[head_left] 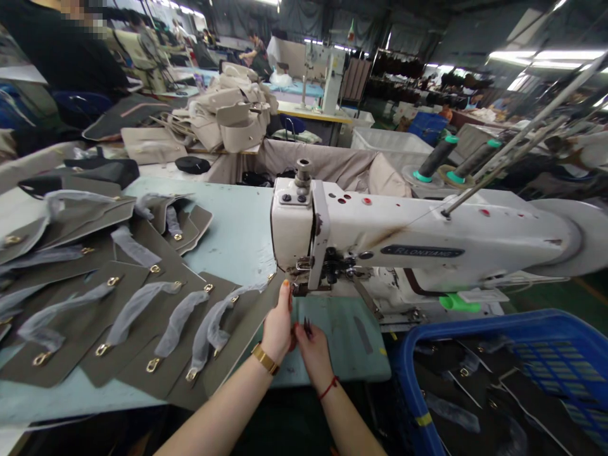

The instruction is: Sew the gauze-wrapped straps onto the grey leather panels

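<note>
At the sewing machine [408, 228], my left hand [278, 326] is closed on the right edge of a grey-brown panel [256, 320], thumb uppermost, close to the needle area. The panel carries a strap wrapped in translucent film [247, 289] with gold-coloured metal clasps. Just right of it, my right hand [314, 351] is closed around thread snips [308, 327], their dark tips pointing upward. Its fingertips are close to my left fingers; whether they touch, I cannot tell. The needle and presser foot are mostly hidden behind my left thumb and the machine head.
Several similar panels [128, 364] with wrapped straps overlap on the pale blue table [228, 209] at left. A blue basket [408, 380] holding more panels stands at lower right. Thread cones [437, 158] rise behind the machine. Another person [61, 57] is at upper left.
</note>
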`<state>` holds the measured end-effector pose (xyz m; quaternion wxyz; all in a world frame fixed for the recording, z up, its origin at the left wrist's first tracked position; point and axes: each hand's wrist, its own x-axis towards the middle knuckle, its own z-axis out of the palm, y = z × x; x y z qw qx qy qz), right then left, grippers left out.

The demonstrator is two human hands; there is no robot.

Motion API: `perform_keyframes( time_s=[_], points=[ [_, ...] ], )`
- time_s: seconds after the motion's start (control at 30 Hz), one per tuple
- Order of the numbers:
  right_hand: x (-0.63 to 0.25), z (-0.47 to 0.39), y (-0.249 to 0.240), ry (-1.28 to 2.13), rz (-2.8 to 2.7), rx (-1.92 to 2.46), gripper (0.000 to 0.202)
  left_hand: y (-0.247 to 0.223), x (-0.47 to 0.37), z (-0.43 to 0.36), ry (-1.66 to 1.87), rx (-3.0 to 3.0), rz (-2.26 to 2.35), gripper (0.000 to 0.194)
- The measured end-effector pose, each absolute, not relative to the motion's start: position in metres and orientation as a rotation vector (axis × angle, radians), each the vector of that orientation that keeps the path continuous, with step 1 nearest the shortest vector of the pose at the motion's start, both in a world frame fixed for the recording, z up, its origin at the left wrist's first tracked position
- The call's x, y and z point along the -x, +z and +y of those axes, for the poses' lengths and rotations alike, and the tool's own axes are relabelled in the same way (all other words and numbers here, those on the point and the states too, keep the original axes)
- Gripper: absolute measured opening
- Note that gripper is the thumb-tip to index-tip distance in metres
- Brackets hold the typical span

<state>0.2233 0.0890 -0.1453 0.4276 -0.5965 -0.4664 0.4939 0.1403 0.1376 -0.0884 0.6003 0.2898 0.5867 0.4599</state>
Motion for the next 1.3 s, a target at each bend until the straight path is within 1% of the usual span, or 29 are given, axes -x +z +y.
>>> perform_keyframes(
  time_s=[0.1,0.2,0.27,0.33,0.4,0.5,0.6,0.73,0.87,1.0,1.2,1.3],
  points=[
    [-0.226,0.093,-0.132,1.168,-1.136,1.492,0.035,-0.074,-0.140,0.110,1.203,-0.580,1.286,0.038],
    [-0.223,0.100,-0.112,1.092,-1.120,1.491,0.033,-0.048,-0.120,0.084,1.187,-0.647,1.109,0.025],
    [-0.217,0.107,-0.100,1.041,-1.143,1.467,0.035,-0.028,-0.095,0.090,1.185,-0.868,1.098,0.022],
    [-0.205,0.115,-0.092,1.024,-1.189,1.413,0.040,-0.014,-0.068,0.119,1.208,-1.136,1.197,0.018],
    [-0.192,0.123,-0.088,1.027,-1.210,1.381,0.043,-0.010,-0.050,0.162,1.095,-1.377,1.247,0.020],
    [-0.176,0.133,-0.090,0.993,-1.182,1.423,0.042,-0.015,-0.043,0.221,0.796,-1.564,1.124,0.023],
    [-0.171,0.137,-0.093,0.945,-1.155,1.456,0.039,-0.017,-0.052,0.247,0.609,-1.600,1.002,0.026],
    [-0.175,0.138,-0.092,0.955,-1.159,1.433,0.038,-0.006,-0.061,0.248,0.503,-1.563,0.910,0.025],
    [-0.179,0.137,-0.088,1.000,-1.147,1.414,0.037,0.000,-0.063,0.244,0.477,-1.500,0.899,0.024],
    [-0.184,0.135,-0.085,1.032,-1.134,1.406,0.037,-0.008,-0.064,0.239,0.490,-1.471,0.925,0.021],
    [-0.192,0.135,-0.085,1.040,-1.165,1.407,0.037,-0.027,-0.060,0.239,0.465,-1.496,0.898,0.030],
    [-0.194,0.137,-0.088,1.054,-1.183,1.414,0.036,-0.035,-0.058,0.241,0.421,-1.511,0.873,0.029]
  ],
)
